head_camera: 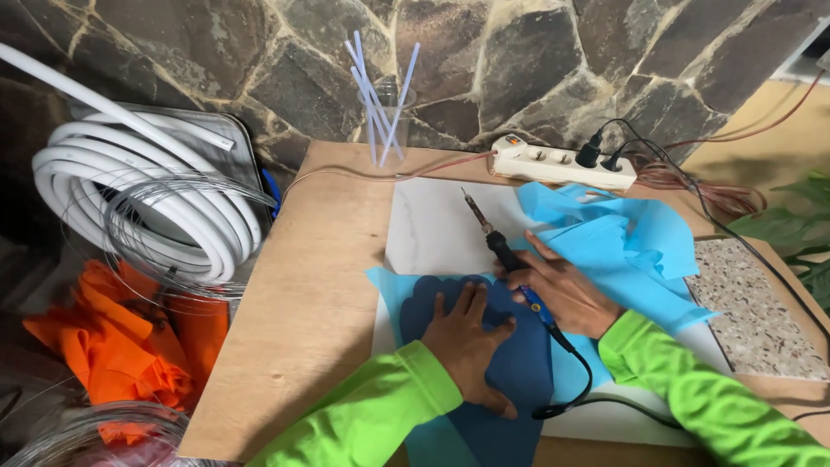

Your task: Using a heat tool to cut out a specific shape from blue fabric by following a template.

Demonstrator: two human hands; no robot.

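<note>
**What stays out of sight**

The left hand [468, 342] covers part of the dark blue sheet [519, 372], whose lower end runs off the picture's bottom edge. The right hand [566, 292] hides the middle of the soldering iron [506, 251]; how tightly it grips cannot be told. The black cord [577, 393] slips under the right sleeve. The speckled slab [761, 311] near the table's right edge is partly hidden by light blue scraps [622, 233].
</note>
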